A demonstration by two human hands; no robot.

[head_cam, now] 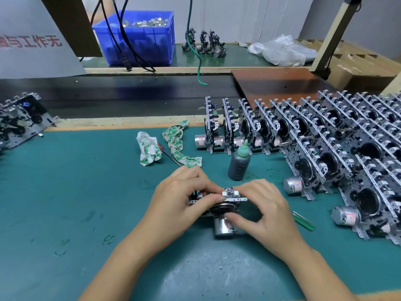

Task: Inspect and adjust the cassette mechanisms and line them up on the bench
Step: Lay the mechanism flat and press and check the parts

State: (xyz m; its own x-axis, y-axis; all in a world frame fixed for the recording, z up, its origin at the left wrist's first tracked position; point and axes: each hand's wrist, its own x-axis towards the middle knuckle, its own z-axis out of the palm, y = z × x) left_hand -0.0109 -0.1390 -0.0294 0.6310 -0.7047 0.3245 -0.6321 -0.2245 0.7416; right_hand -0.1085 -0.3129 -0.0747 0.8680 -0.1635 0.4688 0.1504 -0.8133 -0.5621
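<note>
One cassette mechanism (221, 210), a metal frame with a dark flywheel and a silver motor, stands on the green mat in the middle. My left hand (180, 198) grips its left end, fingers curled over the top. My right hand (262, 209) holds its right side, thumb against the motor and fingertips on the top bracket. Much of the frame is hidden under both hands. Rows of upright cassette mechanisms (303, 135) stand lined up on the right of the bench.
A dark bottle with a green nozzle (238, 164) stands just behind my hands. Crumpled printed cloths (171, 144) and a thin screwdriver (169, 155) lie behind. A green tool (303, 220) lies at right. Another mechanism (19, 120) lies far left. A blue crate (138, 38) sits at the back.
</note>
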